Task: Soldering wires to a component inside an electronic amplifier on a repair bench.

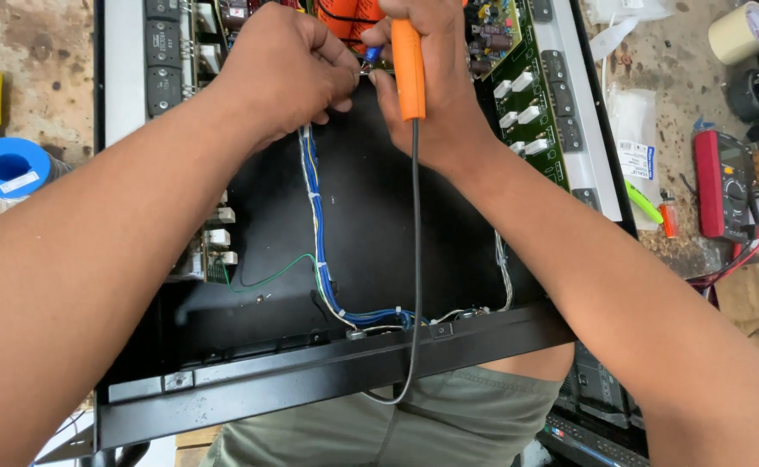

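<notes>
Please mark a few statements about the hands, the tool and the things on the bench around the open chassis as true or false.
1. The right hand grips an orange-handled soldering iron. True.
2. The iron's cord is red. False: it is dark grey.
3. The left hand rests flat on the bench. False: it pinches wires beside the iron's tip.
4. A bundle of blue wires runs along the black chassis floor. True.
5. A multimeter lies right of the chassis. True.

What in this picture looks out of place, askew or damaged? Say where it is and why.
The bench top is stained and pitted, and a single green wire strays loose across the chassis floor, apart from the tied blue wire bundle. Otherwise nothing stands out: both hands, left hand and right hand, work at the board with an orange-handled tool.
</notes>
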